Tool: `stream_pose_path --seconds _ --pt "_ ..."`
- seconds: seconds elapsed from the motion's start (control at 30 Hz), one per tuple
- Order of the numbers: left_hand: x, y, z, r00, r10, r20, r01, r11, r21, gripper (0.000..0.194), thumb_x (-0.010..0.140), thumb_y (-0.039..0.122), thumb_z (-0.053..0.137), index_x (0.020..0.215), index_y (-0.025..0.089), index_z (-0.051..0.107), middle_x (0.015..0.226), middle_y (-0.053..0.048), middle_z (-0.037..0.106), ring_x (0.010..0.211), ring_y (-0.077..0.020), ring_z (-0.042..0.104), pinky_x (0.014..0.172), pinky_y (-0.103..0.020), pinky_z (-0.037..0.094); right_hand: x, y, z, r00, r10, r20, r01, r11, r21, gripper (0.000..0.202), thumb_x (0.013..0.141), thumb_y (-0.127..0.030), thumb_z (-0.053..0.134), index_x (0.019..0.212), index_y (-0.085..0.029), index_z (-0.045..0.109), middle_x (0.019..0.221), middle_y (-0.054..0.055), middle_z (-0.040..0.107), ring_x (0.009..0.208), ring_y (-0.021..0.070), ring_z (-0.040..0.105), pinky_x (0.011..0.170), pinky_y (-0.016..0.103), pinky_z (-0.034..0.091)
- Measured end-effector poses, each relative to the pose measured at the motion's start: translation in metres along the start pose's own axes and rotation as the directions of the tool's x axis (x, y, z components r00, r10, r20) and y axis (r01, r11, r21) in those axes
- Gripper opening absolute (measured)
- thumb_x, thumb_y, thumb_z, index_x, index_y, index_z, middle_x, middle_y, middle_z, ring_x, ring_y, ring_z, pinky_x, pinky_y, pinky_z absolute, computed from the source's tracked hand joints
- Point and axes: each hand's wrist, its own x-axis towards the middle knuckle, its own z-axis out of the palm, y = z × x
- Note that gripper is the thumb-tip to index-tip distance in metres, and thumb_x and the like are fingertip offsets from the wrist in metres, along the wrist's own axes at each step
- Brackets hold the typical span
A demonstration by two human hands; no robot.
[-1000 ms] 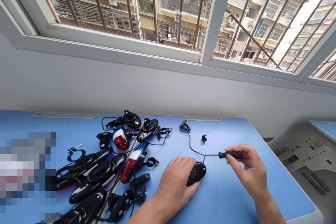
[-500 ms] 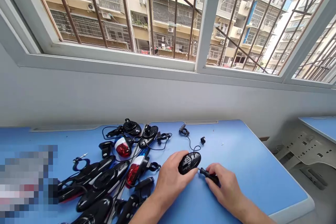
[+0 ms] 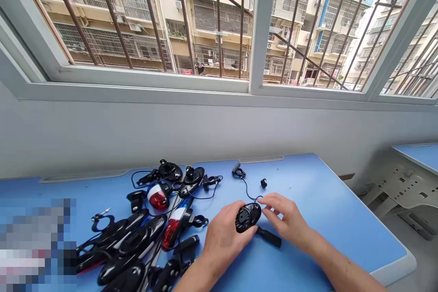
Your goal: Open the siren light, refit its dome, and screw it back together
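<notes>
My left hand [image 3: 224, 232] grips a black oval bicycle horn [image 3: 243, 220] from its left side, with the thumb along the lower edge. A round, ridged pattern shows on the upturned face of the horn. My right hand [image 3: 282, 214] is at the horn's upper right edge, thumb and forefinger bent close together by the cable; whatever lies between their tips is too small to make out. A black-handled screwdriver [image 3: 269, 237] lies on the table just below the horn, its tip hidden near my left thumb. The thin cable runs up to a black clamp switch [image 3: 238, 171].
A small black clamp piece [image 3: 263, 183] lies beyond my right hand. Left of my hands are several black horns, clamps and cables, with a red-and-white lamp [image 3: 159, 197] and a red, white and blue lamp [image 3: 175, 223]. The blue table [image 3: 342, 219] meets the wall under barred windows.
My right hand has let go of the screwdriver and moved up to the horn's edge. The screwdriver now lies on the table. The upturned face of the horn looks different.
</notes>
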Motion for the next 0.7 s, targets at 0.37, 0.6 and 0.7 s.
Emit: stream_pose_path --seconds 0.37,0.6,0.7 --pt "-0.002 0.002 0.005 0.971 0.235 -0.05 -0.214 0.941 0.264 0.031 0.067 0.018 0.069 0.097 0.019 0.06 0.092 -0.005 0.069 0.083 -0.0245 0.062 0.071 -0.036 0.05 -0.007 0.007 0.006 0.923 0.379 0.074 -0.377 0.845 0.379 0.022 0.077 -0.028 0.065 0.095 -0.02 0.071 0.098 0.007 0.063 0.066 0.0167 0.06 0.059 0.032 0.053" --pt "-0.003 0.004 0.01 0.757 0.626 -0.187 -0.37 0.647 0.667 0.028 0.075 0.013 0.063 0.103 0.019 0.06 0.098 -0.007 0.07 0.084 -0.0269 0.062 0.067 -0.037 0.044 0.003 -0.008 0.001 0.792 0.562 0.24 -0.571 0.541 0.617 0.035 0.074 -0.045 0.067 0.089 -0.014 0.068 0.085 0.007 0.066 0.075 0.0193 0.065 0.068 0.031 0.056" --pt "-0.004 0.008 0.013 0.695 0.691 -0.197 -0.364 0.575 0.732 0.023 0.082 0.01 0.055 0.1 0.023 0.061 0.1 -0.007 0.07 0.089 -0.0248 0.062 0.072 -0.036 0.042 0.004 -0.009 -0.002 0.747 0.582 0.321 -0.611 0.41 0.677 0.033 0.072 -0.043 0.069 0.081 -0.012 0.067 0.078 0.008 0.067 0.073 0.0182 0.066 0.07 0.028 0.055"
